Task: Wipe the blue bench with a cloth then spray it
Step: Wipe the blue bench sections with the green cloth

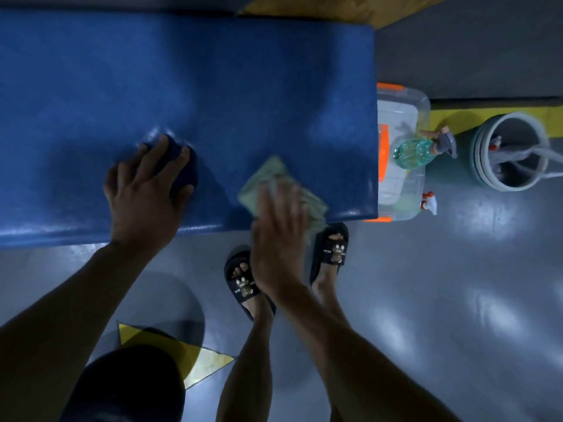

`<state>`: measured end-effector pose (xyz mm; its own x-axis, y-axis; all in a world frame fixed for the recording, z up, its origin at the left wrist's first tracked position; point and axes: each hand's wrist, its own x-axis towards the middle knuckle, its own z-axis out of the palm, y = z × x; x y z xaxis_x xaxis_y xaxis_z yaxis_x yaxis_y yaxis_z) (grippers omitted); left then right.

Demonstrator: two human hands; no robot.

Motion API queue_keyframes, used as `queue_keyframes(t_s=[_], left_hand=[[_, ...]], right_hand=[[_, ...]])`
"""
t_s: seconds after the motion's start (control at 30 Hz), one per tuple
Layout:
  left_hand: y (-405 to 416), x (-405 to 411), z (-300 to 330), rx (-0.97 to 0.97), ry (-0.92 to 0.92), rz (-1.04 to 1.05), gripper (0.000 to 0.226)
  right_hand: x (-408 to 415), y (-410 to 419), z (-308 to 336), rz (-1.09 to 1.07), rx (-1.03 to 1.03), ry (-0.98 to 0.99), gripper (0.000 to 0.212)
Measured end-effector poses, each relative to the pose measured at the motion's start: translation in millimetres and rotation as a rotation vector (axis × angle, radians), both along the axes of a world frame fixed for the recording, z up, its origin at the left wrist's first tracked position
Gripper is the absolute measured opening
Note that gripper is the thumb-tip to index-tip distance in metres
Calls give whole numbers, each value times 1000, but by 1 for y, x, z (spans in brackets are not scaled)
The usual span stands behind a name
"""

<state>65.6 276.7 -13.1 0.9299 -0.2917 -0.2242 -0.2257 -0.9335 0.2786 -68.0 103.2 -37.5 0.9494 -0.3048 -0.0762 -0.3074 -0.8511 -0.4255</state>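
The blue padded bench [213, 86] fills the upper left of the head view. My left hand [146, 190] rests on a dark blue cloth [182, 169] on the bench top, its fingers spread over it. My right hand [280, 220] presses flat on a pale green cloth [268, 178] near the bench's front right corner; the hand and cloth are motion-blurred. A green-tinted spray bottle [417, 150] lies on a clear plastic box just right of the bench.
The clear plastic box [402, 117] with orange clips stands against the bench's right end, and a second small sprayer [428, 202] sits by it. A grey bucket [511, 150] holding a mop stands further right. My sandalled feet [330, 248] are on the grey floor.
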Motion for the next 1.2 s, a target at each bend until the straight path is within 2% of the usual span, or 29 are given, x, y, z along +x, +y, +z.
queue_keyframes(t_s=[0.07, 0.13, 0.17, 0.23, 0.3, 0.4, 0.47, 0.53, 0.6, 0.67, 0.73, 0.8, 0.87, 0.93, 1.0, 1.1, 1.17, 1.2], left_hand=[[0, 2, 1, 10, -10, -11, 59], [0, 1, 2, 16, -5, -5, 58], [-1, 0, 2, 10, 3, 0, 57], [-1, -1, 0, 3, 1, 3, 56], [-2, -1, 0, -3, -7, 2, 55], [-3, -1, 0, 9, -1, 13, 55], [-3, -1, -1, 19, -10, 6, 57], [-2, 0, -1, 22, -11, -4, 56], [-1, 2, 0, 27, -24, -9, 54], [-2, 3, 3, 28, -37, -16, 55], [-2, 3, 4, 20, -35, -15, 54], [-2, 3, 3, 24, -31, -12, 52], [-3, 5, 3, 30, -16, -7, 55], [-3, 5, 4, 46, -11, -8, 56], [-3, 7, 5, 54, -2, -8, 56], [-4, 11, 8, 74, -2, -18, 55], [-5, 14, 11, 86, -8, -26, 57], [-5, 15, 12, 86, -10, -26, 58]], right_hand=[[-2, -6, -2, 225, -52, 10, 77], [-7, -44, -10, 234, -70, -40, 76], [-12, -65, -13, 111, -49, -86, 68], [-22, -99, -16, -309, 15, -146, 55], [-15, -105, -15, -623, 133, -157, 54], [8, -86, -18, -778, 128, -140, 59], [13, -58, -15, -616, 28, -120, 56], [8, -26, -6, -193, -17, -85, 55], [7, -29, 2, 243, -86, -30, 65], [17, -72, 1, 470, -171, 3, 72], [24, -120, -5, 379, -176, -28, 58], [31, -151, -10, 30, -150, -93, 48], [46, -140, -12, -349, -127, -111, 49], [66, -102, -15, -533, -164, -144, 50], [78, -49, -11, -382, -134, -184, 49], [70, 9, 7, 216, -80, -127, 54], [74, -21, 6, 458, -123, -151, 58], [77, -47, 2, 478, -147, -161, 58]])
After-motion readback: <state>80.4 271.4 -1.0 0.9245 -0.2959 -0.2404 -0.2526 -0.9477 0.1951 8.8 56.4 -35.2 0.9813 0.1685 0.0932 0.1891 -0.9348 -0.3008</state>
